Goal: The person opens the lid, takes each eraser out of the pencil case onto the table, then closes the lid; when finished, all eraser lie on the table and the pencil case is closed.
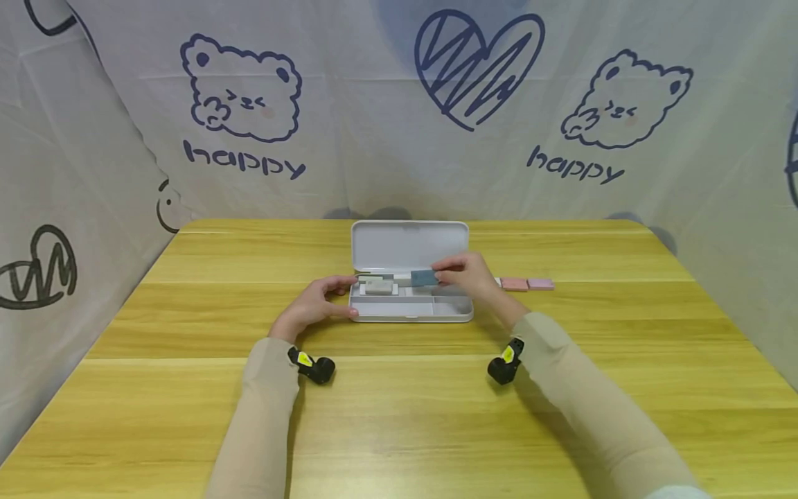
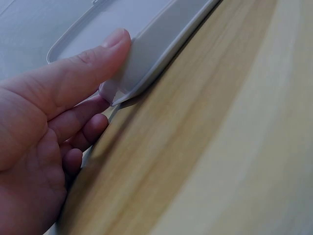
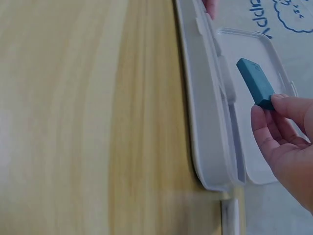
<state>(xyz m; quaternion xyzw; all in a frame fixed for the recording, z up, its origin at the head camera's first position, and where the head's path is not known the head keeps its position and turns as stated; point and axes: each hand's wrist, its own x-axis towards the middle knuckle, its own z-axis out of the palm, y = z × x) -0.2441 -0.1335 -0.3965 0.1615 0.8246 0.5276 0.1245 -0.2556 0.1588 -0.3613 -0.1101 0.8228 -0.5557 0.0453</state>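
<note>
A white pencil case [image 1: 391, 307] lies open on the table, its lid [image 1: 409, 246] tipped back. My left hand [image 1: 314, 301] grips the case's left end, with the thumb at the front corner and the fingers toward the back. Over the case's back compartment, my right hand [image 1: 474, 276] pinches one end of a teal rectangular eraser [image 3: 257, 84] between thumb and fingertips. Inside the case, on the left, sit a whitish eraser [image 1: 379, 287] and a pale green piece [image 1: 372, 278] behind it.
Just right of the case, a pink block [image 1: 515, 284] and a purple block [image 1: 540, 284] lie in a row, with a white piece partly hidden behind the right wrist. A printed cloth [image 1: 355, 138] hangs behind the wooden table [image 1: 399, 416].
</note>
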